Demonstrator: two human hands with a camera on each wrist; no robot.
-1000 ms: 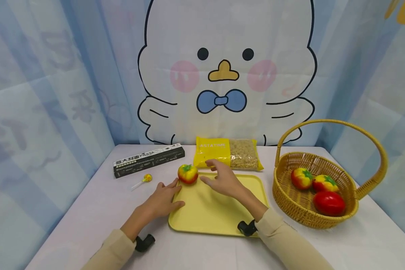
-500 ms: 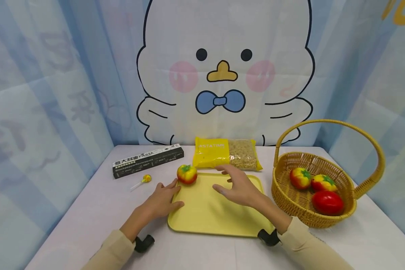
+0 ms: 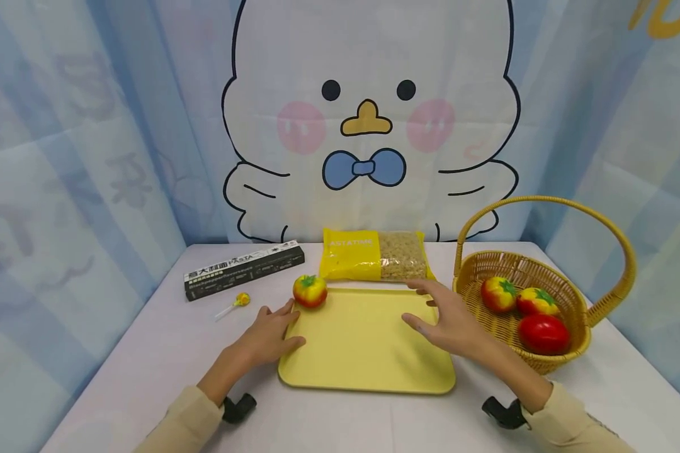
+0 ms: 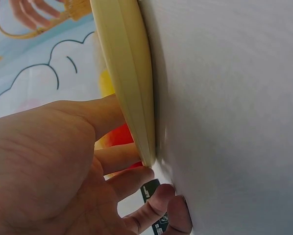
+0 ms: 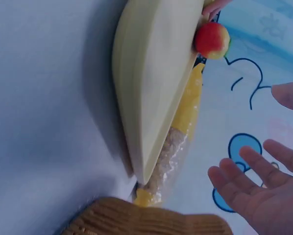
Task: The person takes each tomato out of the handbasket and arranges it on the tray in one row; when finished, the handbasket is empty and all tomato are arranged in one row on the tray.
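Note:
My left hand (image 3: 269, 333) rests at the left edge of a yellow tray (image 3: 368, 352), fingers spread, with the thumb over the rim. In the left wrist view its fingertips touch the tray edge (image 4: 132, 78). A red-and-yellow toy fruit (image 3: 310, 291) with a green leafy top sits at the tray's far left corner. Over the tray's right side hangs my right hand (image 3: 450, 318), holding nothing, its fingers loosely bent and thumb apart. To its right, a wicker basket (image 3: 515, 267) contains two similar toy fruits (image 3: 498, 294) and a plain red one (image 3: 544, 334).
A yellow bag of pasta (image 3: 374, 255) lies behind the tray. Left of it are a black-and-white pasta box (image 3: 243, 270) and a lollipop (image 3: 242, 299). The basket's tall arched handle (image 3: 617, 251) rises at the right.
My right hand has moved right, from near the toy fruit at the tray's corner toward the basket. My left hand stays at the tray edge. The view has shifted slightly.

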